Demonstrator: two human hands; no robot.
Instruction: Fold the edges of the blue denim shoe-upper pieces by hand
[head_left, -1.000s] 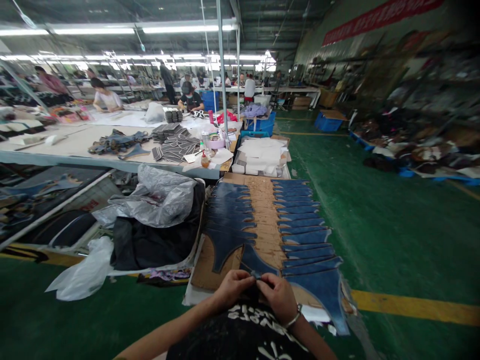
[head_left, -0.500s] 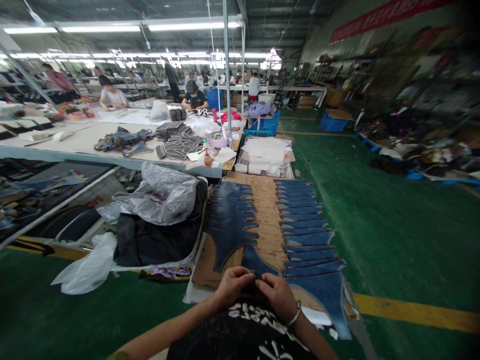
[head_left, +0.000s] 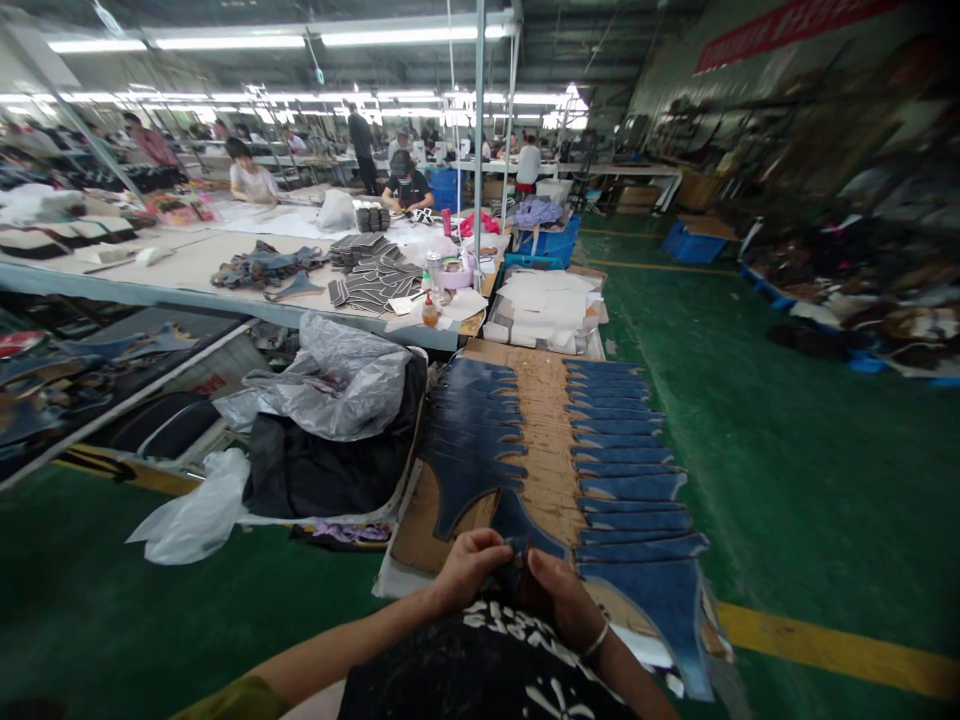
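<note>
My left hand (head_left: 474,566) is closed, its thumb and fingertips pinching the near edge of a dark blue cut piece (head_left: 517,520) that looks like leather or denim. Close beside it, my right hand (head_left: 564,592) is curled round the same piece, and its fingertips are partly hidden. The piece reaches away from my hands over a cardboard-covered board (head_left: 546,440). On that board, overlapping blue cut pieces lie in a left row (head_left: 471,420) and a right row (head_left: 630,480). The nearest right-hand piece (head_left: 667,600) shows its full curved shape.
Left of the board stands a bin with black cloth (head_left: 330,465) and crumpled plastic (head_left: 352,380). White sheets (head_left: 547,300) are stacked behind it. A long worktable (head_left: 262,240) holds grey pieces (head_left: 375,275) and bottles. Several people sit or stand farther back.
The view has swung slightly left, so the scene sits farther right. My right hand has turned and its fingers have moved a little apart from my left, both still at the blue piece.
</note>
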